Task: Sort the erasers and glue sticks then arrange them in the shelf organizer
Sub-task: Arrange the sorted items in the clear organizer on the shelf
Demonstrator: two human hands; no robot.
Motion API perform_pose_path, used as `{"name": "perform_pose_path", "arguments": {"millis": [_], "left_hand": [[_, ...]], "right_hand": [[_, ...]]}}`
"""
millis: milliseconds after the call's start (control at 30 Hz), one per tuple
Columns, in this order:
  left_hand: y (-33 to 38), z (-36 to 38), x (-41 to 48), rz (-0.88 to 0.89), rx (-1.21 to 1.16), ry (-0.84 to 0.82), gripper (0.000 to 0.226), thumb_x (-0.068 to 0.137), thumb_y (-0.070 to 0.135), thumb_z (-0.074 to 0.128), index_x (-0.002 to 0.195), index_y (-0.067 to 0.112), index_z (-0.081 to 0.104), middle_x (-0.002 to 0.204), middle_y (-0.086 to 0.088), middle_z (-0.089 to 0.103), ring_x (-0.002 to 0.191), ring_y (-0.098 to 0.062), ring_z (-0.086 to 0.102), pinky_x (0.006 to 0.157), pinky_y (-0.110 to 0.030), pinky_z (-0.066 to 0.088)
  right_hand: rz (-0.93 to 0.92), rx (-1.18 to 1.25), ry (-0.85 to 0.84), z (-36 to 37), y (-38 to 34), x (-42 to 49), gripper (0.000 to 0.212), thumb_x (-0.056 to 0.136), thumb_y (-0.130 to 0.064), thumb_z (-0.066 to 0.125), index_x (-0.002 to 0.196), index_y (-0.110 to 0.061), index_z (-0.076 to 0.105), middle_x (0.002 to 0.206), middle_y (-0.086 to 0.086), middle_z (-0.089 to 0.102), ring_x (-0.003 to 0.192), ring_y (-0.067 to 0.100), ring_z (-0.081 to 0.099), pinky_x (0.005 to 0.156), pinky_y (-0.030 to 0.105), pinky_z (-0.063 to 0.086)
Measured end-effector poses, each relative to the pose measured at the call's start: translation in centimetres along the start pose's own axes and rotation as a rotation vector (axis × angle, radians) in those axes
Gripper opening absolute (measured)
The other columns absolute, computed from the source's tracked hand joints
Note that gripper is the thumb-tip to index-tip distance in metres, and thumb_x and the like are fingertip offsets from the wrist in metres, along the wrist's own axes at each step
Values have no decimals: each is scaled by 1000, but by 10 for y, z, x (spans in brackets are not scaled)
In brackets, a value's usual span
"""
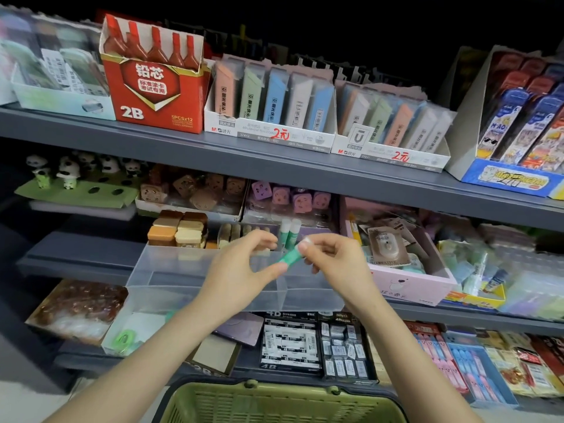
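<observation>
Green glue stick (290,256) held in both hands above the clear organizer (171,270)
The right hand (332,261) pinches its capped upper end and the left hand (244,264) its lower end; the stick slants up to the right.

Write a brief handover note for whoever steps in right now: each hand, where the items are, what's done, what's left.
Left hand and right hand each pinch an end of one green glue stick with a pale cap, above the clear plastic shelf organizer.
Done: two upright green glue sticks stand in a back compartment; brown and cream block erasers are stacked at back left.
Left: set the held stick beside those two; front compartments look unfilled.
</observation>
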State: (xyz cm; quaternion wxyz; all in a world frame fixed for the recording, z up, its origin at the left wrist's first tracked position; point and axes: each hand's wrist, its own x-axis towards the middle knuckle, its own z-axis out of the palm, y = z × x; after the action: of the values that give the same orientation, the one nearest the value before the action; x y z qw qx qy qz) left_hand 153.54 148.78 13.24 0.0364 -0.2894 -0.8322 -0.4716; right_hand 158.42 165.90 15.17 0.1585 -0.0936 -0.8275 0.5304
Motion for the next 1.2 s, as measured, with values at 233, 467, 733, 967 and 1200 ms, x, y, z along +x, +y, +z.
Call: {"name": "perform_pose_path", "arguments": {"millis": [233, 467, 733, 967, 1200], "left_hand": [[-26, 0, -4, 117, 587, -81, 59, 92, 57, 37, 132, 18, 54, 140, -9, 49, 135, -28, 38, 116, -45, 16], [-38, 5, -2, 107, 767, -169, 75, 88, 64, 7, 141, 25, 43, 147, -11, 41, 140, -30, 29, 118, -48, 5], [-43, 8, -1, 81, 819, -175, 81, 82, 66, -11, 149, 33, 21, 156, -7, 24, 145, -25, 14, 116, -44, -9], [-44, 9, -1, 98, 819, -172, 70, 90, 63, 4, 148, 31, 25, 155, -8, 26, 144, -26, 17, 116, -43, -9], [-41, 5, -3, 142, 756, -149, 59, 96, 57, 22, 146, 29, 33, 153, -8, 29, 144, -24, 17, 116, -39, -8]], "right_hand": [[62, -360, 370, -19, 18, 29, 25, 84, -25, 69, 79, -1, 69, 71, 13, 68, 69, 29, 63, 65, 34, 48], [-13, -296, 514, -22, 17, 50, 16, 87, -20, 66, 87, -4, 70, 82, 11, 71, 72, 26, 61, 64, 27, 41], [166, -739, 113, 13, 31, 87, 19, 92, -18, 55, 98, -7, 69, 101, 14, 68, 91, 31, 61, 70, 26, 40], [181, -723, 126, 20, 39, 93, 22, 90, -8, 51, 106, -5, 67, 107, 17, 67, 96, 36, 61, 76, 30, 44], [189, -735, 102, 19, 36, 83, 36, 89, -3, 51, 124, -9, 55, 110, 16, 65, 100, 34, 61, 74, 29, 45]]}}
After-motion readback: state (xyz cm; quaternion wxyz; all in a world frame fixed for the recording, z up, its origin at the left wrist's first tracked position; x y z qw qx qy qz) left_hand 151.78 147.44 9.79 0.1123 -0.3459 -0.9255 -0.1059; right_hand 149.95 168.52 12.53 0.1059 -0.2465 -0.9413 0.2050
